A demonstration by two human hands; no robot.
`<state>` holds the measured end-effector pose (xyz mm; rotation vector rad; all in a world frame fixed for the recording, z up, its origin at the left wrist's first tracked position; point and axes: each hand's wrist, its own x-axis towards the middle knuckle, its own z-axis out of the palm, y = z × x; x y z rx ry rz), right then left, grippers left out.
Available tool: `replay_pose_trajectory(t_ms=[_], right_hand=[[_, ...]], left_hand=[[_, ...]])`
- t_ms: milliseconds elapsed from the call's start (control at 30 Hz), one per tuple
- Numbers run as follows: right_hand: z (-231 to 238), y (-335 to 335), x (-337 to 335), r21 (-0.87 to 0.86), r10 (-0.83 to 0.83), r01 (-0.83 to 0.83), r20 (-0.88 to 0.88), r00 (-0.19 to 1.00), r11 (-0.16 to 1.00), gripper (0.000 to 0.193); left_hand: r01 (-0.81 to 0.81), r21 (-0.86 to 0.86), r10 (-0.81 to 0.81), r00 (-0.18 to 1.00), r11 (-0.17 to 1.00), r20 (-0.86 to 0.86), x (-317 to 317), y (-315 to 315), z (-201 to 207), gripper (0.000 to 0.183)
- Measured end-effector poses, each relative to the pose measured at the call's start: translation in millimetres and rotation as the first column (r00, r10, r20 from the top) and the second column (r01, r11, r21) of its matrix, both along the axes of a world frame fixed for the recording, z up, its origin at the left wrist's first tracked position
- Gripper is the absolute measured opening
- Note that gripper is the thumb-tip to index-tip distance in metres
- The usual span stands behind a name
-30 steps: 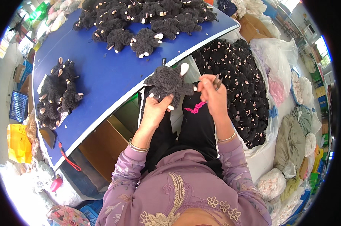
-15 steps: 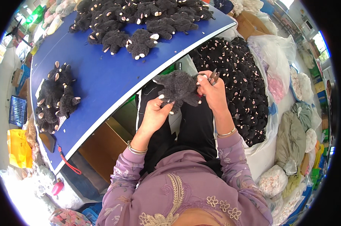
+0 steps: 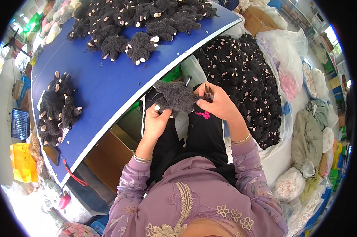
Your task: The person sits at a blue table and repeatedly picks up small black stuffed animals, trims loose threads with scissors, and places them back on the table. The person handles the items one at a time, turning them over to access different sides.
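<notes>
Pinched low in narrow grip of left hand (image 3: 155, 122), with dark snips (image 3: 208, 93) in closed right hand (image 3: 219, 105) alongside: black plush toy (image 3: 176, 95) just off near edge of worktop (image 3: 103, 87), probably light, squashy, best held by torso; beyond, clustered plush toys (image 3: 140, 46).

I count, at frame centre: two hands (image 3: 155, 122) (image 3: 218, 103), one held plush toy (image 3: 176, 96), one pair of snips (image 3: 210, 94); lower left, one yellow bag (image 3: 23, 162).
</notes>
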<state>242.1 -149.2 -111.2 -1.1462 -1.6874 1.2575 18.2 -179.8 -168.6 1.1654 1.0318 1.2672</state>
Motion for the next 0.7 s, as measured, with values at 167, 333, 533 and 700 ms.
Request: replay_pose_trajectory(t_ms=[167,333,533,700], right_hand=[[14,3,-3,-0.089,-0.107,0.098,-0.102,0.989,0.991,0.018],[15,-6,-26,0.118,-0.007,0.001,0.047,0.999,0.993,0.023],[9,-12,-36,-0.16,0.033,-0.009,0.147,0.989,0.987,0.016],[7,-7,-32,-0.116,-0.069,0.088,0.161,0.985,0.989,0.021]], left_hand=[[0.014,0.009,-0.014,1.0,1.0,-0.021,1,-4,-2,0.019],[0.01,0.027,-0.01,1.0,1.0,-0.001,10,-5,-6,0.02],[0.026,0.039,-0.025,1.0,0.999,-0.007,12,-7,-6,0.023],[0.04,0.0,-0.04,0.997,0.999,-0.064,8,-9,0,0.026]])
